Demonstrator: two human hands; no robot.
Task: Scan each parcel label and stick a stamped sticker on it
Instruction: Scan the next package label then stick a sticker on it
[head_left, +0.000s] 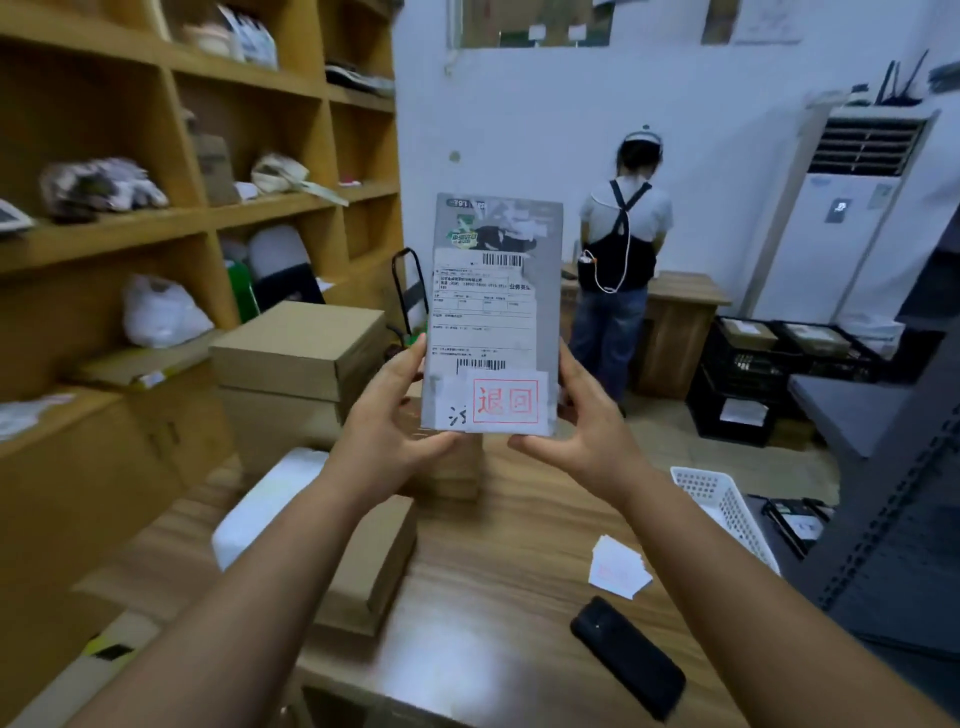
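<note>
Two bare forearms reach up and forward from the bottom corners toward the middle of the view. Left hand (387, 423) and right hand (584, 423) hold a flat grey parcel (493, 312) upright between them, lifted above the desk (493, 597) with its face toward the camera. Each grip is partly closed: the left fingers curl round the parcel's lower left edge, the right fingers round its lower right edge, and both thumbs point inward beneath its bottom edge.

On the parcel's face is a white shipping label (483, 306) with barcodes at its top and bottom. Below it, at the lower right corner, sits a white sticker (506, 402) stamped with a red box and two red characters.

Below the hands, on the wooden desk, a black phone (626, 657) lies near the front right, with a small pile of white stickers (618, 566) just beyond it. A white mesh basket (724, 504) stands at the desk's right edge. On the left side lie a brown cardboard box (374, 561) and a white padded parcel (270, 504).

Further left, stacked cartons (296, 353) rest against wooden shelving (171, 218) holding bags and packets. In the background, another person (621, 260) stands with their back turned at a second desk, beside a tall white air conditioner (836, 218).
</note>
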